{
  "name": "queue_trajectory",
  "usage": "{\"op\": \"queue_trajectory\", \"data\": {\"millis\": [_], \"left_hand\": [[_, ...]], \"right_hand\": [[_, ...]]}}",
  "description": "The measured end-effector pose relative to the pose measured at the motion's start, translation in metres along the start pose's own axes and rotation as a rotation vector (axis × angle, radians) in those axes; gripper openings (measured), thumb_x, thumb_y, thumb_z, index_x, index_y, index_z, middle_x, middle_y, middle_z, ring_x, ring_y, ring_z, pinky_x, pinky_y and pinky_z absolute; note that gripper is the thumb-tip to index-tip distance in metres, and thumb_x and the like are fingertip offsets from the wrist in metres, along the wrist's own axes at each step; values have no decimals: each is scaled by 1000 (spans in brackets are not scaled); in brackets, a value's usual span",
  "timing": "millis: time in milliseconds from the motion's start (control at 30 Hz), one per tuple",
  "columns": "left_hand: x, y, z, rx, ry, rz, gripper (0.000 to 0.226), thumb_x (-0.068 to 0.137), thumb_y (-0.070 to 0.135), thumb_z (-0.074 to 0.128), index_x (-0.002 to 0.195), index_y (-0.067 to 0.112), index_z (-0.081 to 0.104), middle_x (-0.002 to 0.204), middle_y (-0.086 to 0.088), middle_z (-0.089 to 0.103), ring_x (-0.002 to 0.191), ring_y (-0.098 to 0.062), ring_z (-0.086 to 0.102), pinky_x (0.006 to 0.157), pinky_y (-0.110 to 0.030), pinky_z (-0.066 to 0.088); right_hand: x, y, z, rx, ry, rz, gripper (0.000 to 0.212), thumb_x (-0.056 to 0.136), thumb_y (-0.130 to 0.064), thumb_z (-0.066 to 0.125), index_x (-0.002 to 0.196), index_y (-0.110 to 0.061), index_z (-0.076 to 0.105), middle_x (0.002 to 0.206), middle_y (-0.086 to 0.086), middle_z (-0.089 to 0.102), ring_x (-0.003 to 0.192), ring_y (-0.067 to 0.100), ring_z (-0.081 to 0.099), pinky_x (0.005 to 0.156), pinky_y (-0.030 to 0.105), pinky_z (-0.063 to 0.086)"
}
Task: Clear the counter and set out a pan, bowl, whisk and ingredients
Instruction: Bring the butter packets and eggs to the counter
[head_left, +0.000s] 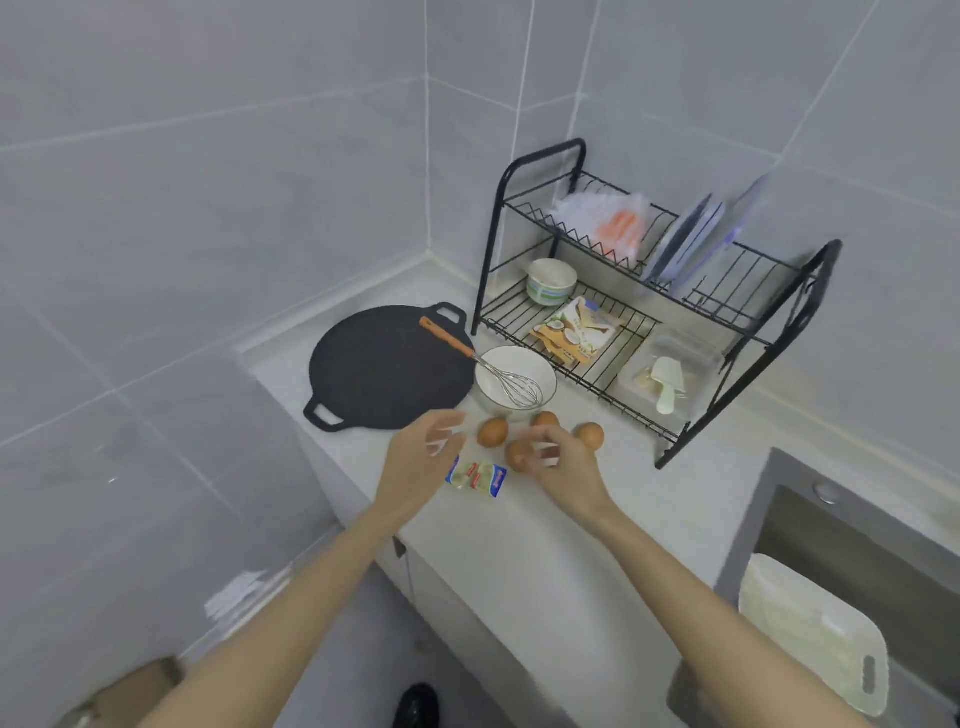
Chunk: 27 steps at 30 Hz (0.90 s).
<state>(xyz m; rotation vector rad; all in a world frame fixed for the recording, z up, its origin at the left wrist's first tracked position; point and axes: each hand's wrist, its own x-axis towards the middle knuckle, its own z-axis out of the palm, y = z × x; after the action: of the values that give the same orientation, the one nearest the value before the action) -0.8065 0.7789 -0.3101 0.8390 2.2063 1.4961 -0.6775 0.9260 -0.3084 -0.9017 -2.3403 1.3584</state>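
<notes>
1. Cutting board (810, 629), white: is lying in the sink (831, 540) at near right.
2. Left hand (423, 462): is hovering over the pale surface (519, 545), fingers spread loose and blurred, holding nothing.
3. Right hand (563, 467): is reaching among the eggs (492, 431), fingers curled against the nearest egg (518, 454). Blur is hiding whether it is gripping that egg.
4. Packet (477, 478), blue and white: is lying flat between the 2 hands.
5. The other 3 brown eggs are sitting in a loose row just beyond the hands.
6. Bowl (514, 382), white: is standing behind the eggs, beside the pan.
7. Whisk (498, 374): is resting with its wires in the bowl and its orange handle leaning over the pan.
8. Griddle pan (387, 366), black, flat, 2 handles: is lying toward the corner.
9. Dish rack (649, 312), black, 2 tiers: is carrying plates (691, 239), a small bowl (551, 280) and a pouch (574, 330).
</notes>
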Motion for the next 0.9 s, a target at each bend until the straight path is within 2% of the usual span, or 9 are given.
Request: {"op": "queue_trajectory", "data": {"millis": [133, 200, 267, 367, 467, 500, 633, 767, 900], "left_hand": [[-44, 26, -1, 39, 141, -4, 24, 90, 9, 56, 110, 21, 64, 104, 17, 64, 93, -4, 64, 77, -6, 45], [-73, 42, -1, 41, 233, -5, 25, 91, 9, 55, 112, 18, 64, 107, 13, 64, 92, -6, 63, 74, -1, 43], [-106, 60, -4, 42, 322, -8, 26, 91, 9, 55, 114, 18, 64, 109, 13, 64, 93, -6, 62, 73, 1, 41], [-150, 81, -17, 53, 437, -2, 25, 92, 9, 54, 114, 17, 64, 110, 12, 64, 93, -4, 60, 74, 1, 40], [-199, 99, -37, 105, 550, -9, 26, 93, 8, 55, 115, 16, 64, 110, 11, 64, 95, -7, 60, 76, -2, 41], [-215, 104, -45, 128, 586, -14, 26, 92, 8, 55, 116, 15, 64, 110, 11, 64, 96, -8, 60, 76, -4, 41], [-279, 122, -76, 201, 743, -24, 26, 91, 6, 56, 115, 10, 64, 110, 5, 65, 95, -10, 60, 72, 1, 41], [-349, 132, -104, 239, 865, -61, 26, 92, 11, 57, 117, 10, 64, 112, 5, 65, 96, -8, 61, 71, 2, 41], [-419, 138, -132, 288, 958, -101, 27, 93, 17, 57, 120, 15, 62, 116, 9, 64, 102, -4, 59, 74, 0, 41]], "right_hand": [[-26, -11, -13, -51, -125, -107, 25, 82, -4, 64, 102, -18, 66, 94, 10, 65, 90, 23, 62, 84, 34, 51], [-43, -17, -24, -32, -197, -148, 25, 83, -4, 65, 106, -13, 65, 87, -2, 59, 84, 17, 61, 80, 27, 51], [-64, -30, -32, -19, -263, -196, 23, 84, -5, 65, 103, -19, 66, 88, -15, 55, 75, 5, 57, 72, 16, 48], [-88, -47, -34, -16, -312, -269, 25, 81, -19, 64, 92, -41, 64, 108, -6, 62, 87, 10, 63, 83, 23, 50], [-116, -66, -34, -3, -410, -312, 24, 84, -13, 64, 105, -25, 66, 106, -10, 64, 90, 13, 62, 72, 3, 40], [-125, -73, -33, -5, -434, -334, 25, 85, -11, 64, 108, -21, 66, 106, -13, 63, 89, 12, 61, 69, 1, 38], [-163, -102, -15, 14, -538, -433, 27, 86, -9, 62, 111, -19, 66, 112, -13, 62, 87, 9, 60, 72, 9, 41], [-206, -134, 18, 24, -644, -528, 26, 87, -10, 63, 110, -20, 66, 110, -12, 62, 86, 11, 60, 66, 0, 40], [-255, -164, 58, 29, -757, -629, 24, 87, -9, 63, 109, -19, 65, 116, -6, 64, 93, 19, 61, 74, 15, 43]]}}
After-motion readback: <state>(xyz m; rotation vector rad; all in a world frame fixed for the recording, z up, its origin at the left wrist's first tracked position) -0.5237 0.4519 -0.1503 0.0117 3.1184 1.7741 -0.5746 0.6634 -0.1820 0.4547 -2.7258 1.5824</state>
